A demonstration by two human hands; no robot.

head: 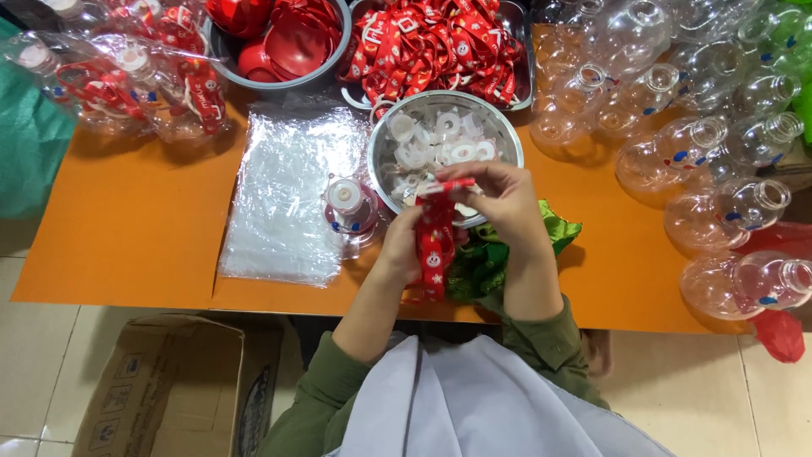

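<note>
We see the orange table [144, 220] spread with clear plastic bottles [727, 211] on the right and a stack of clear bags [283, 203] on the left. Nearer the middle sits a steel bowl [385, 140] of white caps, with one capped bottle [348, 207] just beside it. Over the bowl's near rim, our left hand [402, 245] grips a red printed strap [436, 241], while our right hand [499, 199] pinches its upper end.
</note>
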